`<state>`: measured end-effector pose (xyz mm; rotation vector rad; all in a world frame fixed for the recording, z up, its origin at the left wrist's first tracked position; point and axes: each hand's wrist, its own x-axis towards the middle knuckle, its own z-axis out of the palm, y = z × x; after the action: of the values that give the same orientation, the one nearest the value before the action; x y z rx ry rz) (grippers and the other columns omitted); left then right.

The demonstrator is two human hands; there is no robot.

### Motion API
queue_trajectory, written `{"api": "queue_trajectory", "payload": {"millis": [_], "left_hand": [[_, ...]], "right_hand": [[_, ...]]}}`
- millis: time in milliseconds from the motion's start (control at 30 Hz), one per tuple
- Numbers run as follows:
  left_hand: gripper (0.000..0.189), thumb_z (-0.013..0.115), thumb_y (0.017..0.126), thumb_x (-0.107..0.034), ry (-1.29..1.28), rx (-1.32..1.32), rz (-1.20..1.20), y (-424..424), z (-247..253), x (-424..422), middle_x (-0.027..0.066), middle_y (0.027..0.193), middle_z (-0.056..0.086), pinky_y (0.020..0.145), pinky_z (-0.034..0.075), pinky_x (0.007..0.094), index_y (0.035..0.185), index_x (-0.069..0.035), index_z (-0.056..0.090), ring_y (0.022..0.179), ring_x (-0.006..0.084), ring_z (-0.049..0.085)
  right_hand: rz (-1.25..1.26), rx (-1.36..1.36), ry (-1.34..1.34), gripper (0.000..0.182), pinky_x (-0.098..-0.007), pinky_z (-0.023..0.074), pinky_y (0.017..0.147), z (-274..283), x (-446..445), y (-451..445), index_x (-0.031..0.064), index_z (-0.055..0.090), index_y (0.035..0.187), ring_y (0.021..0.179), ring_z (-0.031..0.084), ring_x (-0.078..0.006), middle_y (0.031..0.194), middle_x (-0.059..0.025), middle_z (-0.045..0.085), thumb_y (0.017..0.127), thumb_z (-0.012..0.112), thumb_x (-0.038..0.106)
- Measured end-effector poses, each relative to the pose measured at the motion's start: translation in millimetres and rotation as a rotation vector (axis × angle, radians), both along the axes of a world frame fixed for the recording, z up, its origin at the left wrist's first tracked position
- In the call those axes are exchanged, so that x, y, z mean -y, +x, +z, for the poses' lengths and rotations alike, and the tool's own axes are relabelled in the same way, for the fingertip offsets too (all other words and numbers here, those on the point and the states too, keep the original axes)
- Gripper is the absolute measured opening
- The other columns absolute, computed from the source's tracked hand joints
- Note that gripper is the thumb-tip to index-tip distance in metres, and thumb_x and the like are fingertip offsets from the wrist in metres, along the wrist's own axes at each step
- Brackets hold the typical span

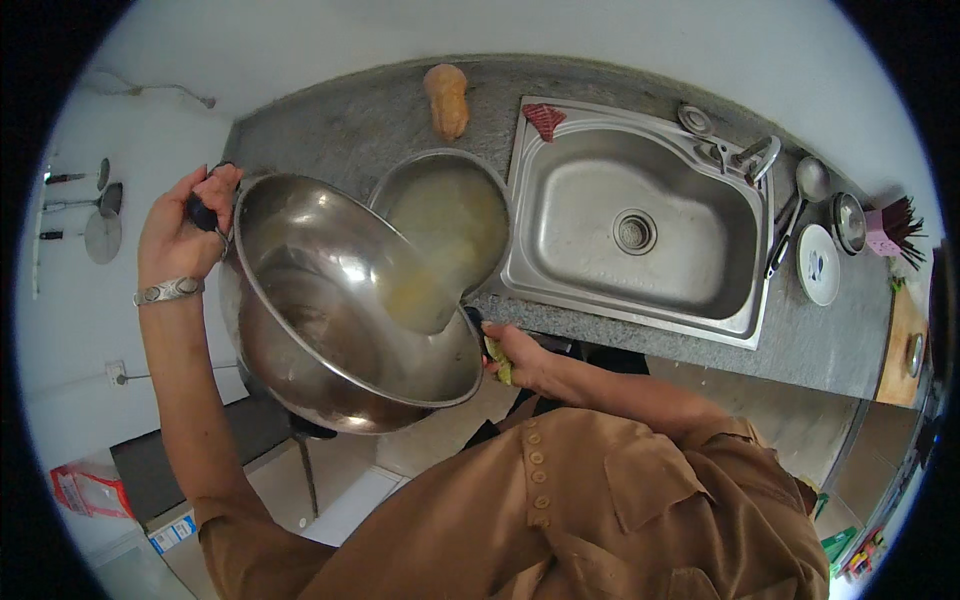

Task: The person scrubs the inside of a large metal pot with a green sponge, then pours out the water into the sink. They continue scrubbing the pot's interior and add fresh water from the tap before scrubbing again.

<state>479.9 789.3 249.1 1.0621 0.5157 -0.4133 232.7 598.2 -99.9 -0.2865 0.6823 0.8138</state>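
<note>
A large stainless steel pot [315, 300] is tipped over a smaller metal basin [442, 191] on the counter. My left hand [187, 221] grips the pot's black side handle at the upper left. Cloudy liquid with a yellowish patch lies at the pot's lowered lip and in the basin; whether it is flowing between them is hard to tell. My right hand [517, 356] holds the other black handle, near the counter's front edge, with a green cloth [499, 361] under its fingers.
Right of the basin is a stainless steel sink [634, 195] with a faucet [763, 159] and a red cloth [544, 120]. A butternut squash [448, 101] lies behind the basin. Farther right are a ladle [812, 180], a white plate [817, 265], glass lids and a wooden board [900, 345].
</note>
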Motion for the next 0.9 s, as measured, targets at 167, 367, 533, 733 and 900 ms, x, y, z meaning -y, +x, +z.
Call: {"api": "queue_trajectory", "payload": {"millis": [167,367,533,733,900], "left_hand": [[0.041,0.049,0.098,-0.009,0.131,0.05,-0.062,14,3,29,0.0121,0.089,0.056,0.057,0.05,0.0227,0.127,0.016,0.036,0.063,0.0133,0.053],[0.041,0.05,0.098,-0.009,0.253,0.085,-0.139,19,-3,71,0.0135,0.091,0.058,0.057,0.05,0.0218,0.127,0.016,0.037,0.063,0.0137,0.054],[0.04,0.05,0.098,-0.01,0.399,0.203,-0.348,16,-13,70,0.0149,0.1,0.06,0.058,0.048,0.0209,0.127,0.014,0.04,0.062,0.0129,0.053],[0.037,0.054,0.096,-0.011,0.439,0.178,-0.063,-33,16,73,0.0107,0.095,0.065,0.06,0.048,0.0224,0.125,0.011,0.049,0.068,0.0114,0.057],[0.038,0.052,0.099,-0.016,0.245,0.276,-0.249,-66,71,-8,0.0105,0.114,0.066,0.064,0.05,0.0184,0.13,0.005,0.048,0.081,0.0051,0.061]], "right_hand": [[0.04,-0.035,0.071,0.031,-0.0247,0.0363,0.038,-14,-22,1,0.0049,0.054,0.092,0.054,0.05,-0.0156,0.074,-0.0075,0.057,0.101,0.039,0.031],[0.06,-0.073,0.099,0.03,-0.025,0.0349,0.036,-14,-41,1,0.0052,0.052,0.09,0.052,0.048,-0.0149,0.072,-0.0075,0.055,0.101,0.04,0.031],[0.103,-0.062,0.122,0.031,-0.0241,0.0358,0.036,-17,-40,-10,0.0062,0.051,0.09,0.052,0.048,-0.0139,0.071,-0.0058,0.054,0.101,0.041,0.034],[0.107,0.011,0.074,0.032,-0.0251,0.0369,0.038,-11,-23,-22,0.0074,0.052,0.092,0.053,0.05,-0.0137,0.073,-0.0056,0.055,0.101,0.041,0.036],[0.062,0.142,0.108,0.029,-0.0234,0.0335,0.037,33,21,-42,0.0073,0.053,0.092,0.054,0.049,-0.0134,0.074,-0.0043,0.053,0.101,0.044,0.033]]}}
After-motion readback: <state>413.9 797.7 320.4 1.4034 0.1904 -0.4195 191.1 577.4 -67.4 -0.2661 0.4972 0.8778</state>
